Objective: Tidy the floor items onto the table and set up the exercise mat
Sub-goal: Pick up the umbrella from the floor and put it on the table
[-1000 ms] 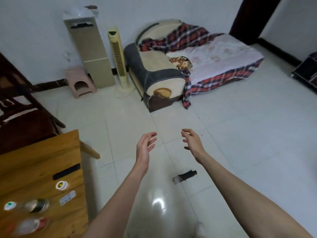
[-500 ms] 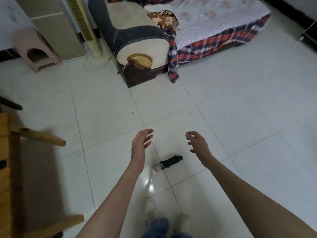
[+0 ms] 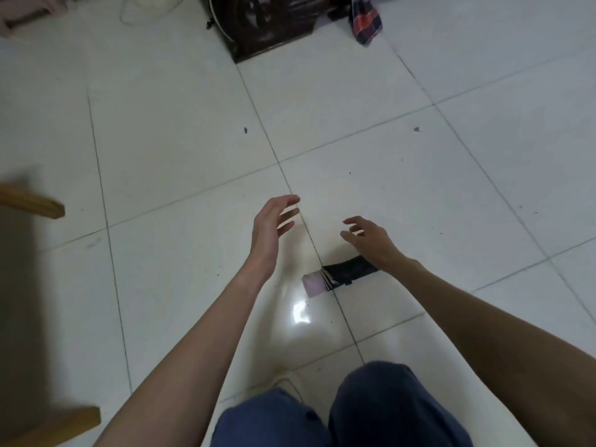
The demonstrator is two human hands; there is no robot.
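A person's two bare arms reach forward over a white tiled floor (image 3: 180, 130), knees in dark blue trousers (image 3: 371, 411) at the bottom edge of the head view. Wide stretches of open tile lie ahead and to the right. At the left edge two wooden pieces (image 3: 32, 203) jut into the frame above a dark shadow; at the top edge stand the dark base of a piece of furniture (image 3: 271, 30) and a hanging corner of plaid cloth (image 3: 366, 22), both well apart from the hands. No brand, label or writing can be read anywhere.

The left hand (image 3: 271, 227) hangs in the air with fingers straight and spread, palm turned inward, holding nothing. The right hand (image 3: 371, 240) hovers palm down, fingers loosely spread and slightly bent, also holding nothing. A small black object with a pale pink end (image 3: 338, 277) lies on the floor across a tile seam, just under the right wrist and behind the fingertips, between the two forearms. A bright ceiling-light glare (image 3: 300, 312) shines on the tile near it.
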